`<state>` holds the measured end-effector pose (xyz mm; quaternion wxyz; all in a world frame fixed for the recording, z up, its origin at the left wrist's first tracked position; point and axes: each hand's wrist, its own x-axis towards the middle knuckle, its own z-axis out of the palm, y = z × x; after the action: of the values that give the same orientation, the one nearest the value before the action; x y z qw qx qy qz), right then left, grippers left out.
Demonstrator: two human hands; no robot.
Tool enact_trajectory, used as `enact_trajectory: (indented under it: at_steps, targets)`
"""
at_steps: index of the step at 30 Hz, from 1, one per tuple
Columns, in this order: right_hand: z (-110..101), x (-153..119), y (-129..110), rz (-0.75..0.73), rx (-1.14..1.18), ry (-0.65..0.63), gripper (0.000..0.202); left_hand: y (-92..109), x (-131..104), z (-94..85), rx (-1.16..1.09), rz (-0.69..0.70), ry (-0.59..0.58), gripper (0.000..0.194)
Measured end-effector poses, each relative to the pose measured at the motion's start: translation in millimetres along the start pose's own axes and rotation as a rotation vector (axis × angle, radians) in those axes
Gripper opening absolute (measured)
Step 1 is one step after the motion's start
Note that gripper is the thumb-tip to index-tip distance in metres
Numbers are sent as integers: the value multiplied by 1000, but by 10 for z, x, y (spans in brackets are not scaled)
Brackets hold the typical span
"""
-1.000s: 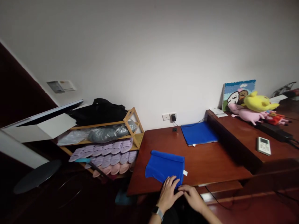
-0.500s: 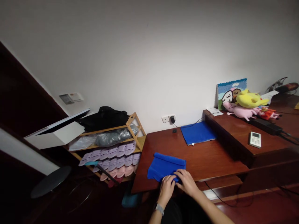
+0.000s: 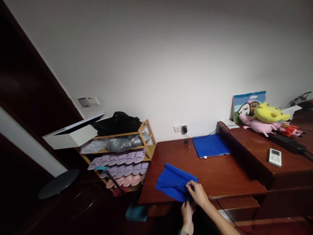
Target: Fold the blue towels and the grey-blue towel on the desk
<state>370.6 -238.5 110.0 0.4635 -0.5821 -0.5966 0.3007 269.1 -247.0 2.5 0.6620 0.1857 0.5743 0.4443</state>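
Blue cloth (image 3: pixel 171 181) tops desk (image 3: pixel 232 175) by wall (image 3: pixel 146 65), right hand (image 3: pixel 198 194) pinching it, left hand (image 3: pixel 187 213) unclear.

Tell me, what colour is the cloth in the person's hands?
The cloth is plain bright blue; the head view shows it best.

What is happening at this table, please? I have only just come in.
A person is handling a blue cloth near the front edge of a brown table. The right hand touches its right side; the left hand is lower, its grip hard to see. Another blue piece lies flat near the wall.
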Motion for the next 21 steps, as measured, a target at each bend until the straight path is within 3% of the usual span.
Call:
enact_trajectory:
  at_steps: [3, 6, 8, 11, 14, 16, 21]
  targets:
    - [-197, 84, -59, 36, 191, 105, 48, 115, 34, -145, -66, 75, 65, 27]
    - [-616, 224, -137, 122, 436, 228, 57, 383, -51, -490, -154, 132, 141, 22]
    - [-1002, 291, -174, 177, 572, 337, 60, 718, -176, -747, -210, 201, 187, 18]
    - [-1625, 284, -164, 244, 670, 507, 61, 1379, -408, -1056, -297, 342, 172, 11]
    - [-2157, 127, -87, 247, 676, 639, 58, 1994, -613, -1225, -396, 407, 236, 3]
    - [-2425, -45, -36, 252, 648, 716, 55, 2282, -725, -1274, -423, 433, 240, 8]
    - [-2864, -590, -61, 258, 522, 862, 58, 2637, -937, -1333, -507, 440, 216, 11]
